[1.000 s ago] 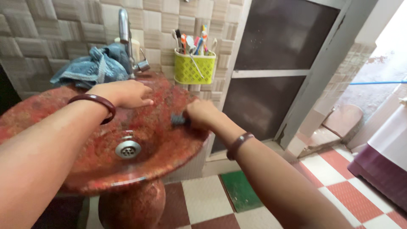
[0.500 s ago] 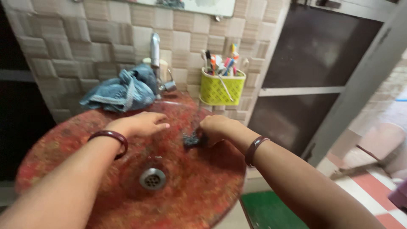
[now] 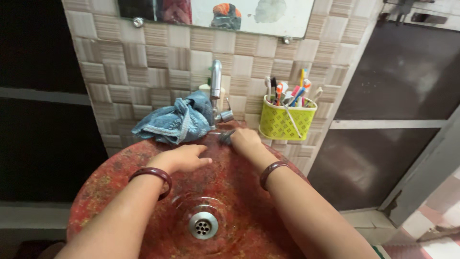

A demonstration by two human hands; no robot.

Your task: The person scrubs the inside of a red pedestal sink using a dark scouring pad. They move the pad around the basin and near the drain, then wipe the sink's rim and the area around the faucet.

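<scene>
The right hand [image 3: 244, 140], clamped on a dark scrubber [image 3: 226, 137], has moved from the sink's [image 3: 120, 168] front rim to beside the tap [image 3: 216, 86], while the left hand [image 3: 184, 158] rests flat, fingers apart.

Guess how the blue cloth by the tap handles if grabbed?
The blue cloth lies crumpled in soft folds on the sink rim, so it is likely floppy and light. It should drape rather than roll. Beside the tap, it may be damp and cling.
</scene>
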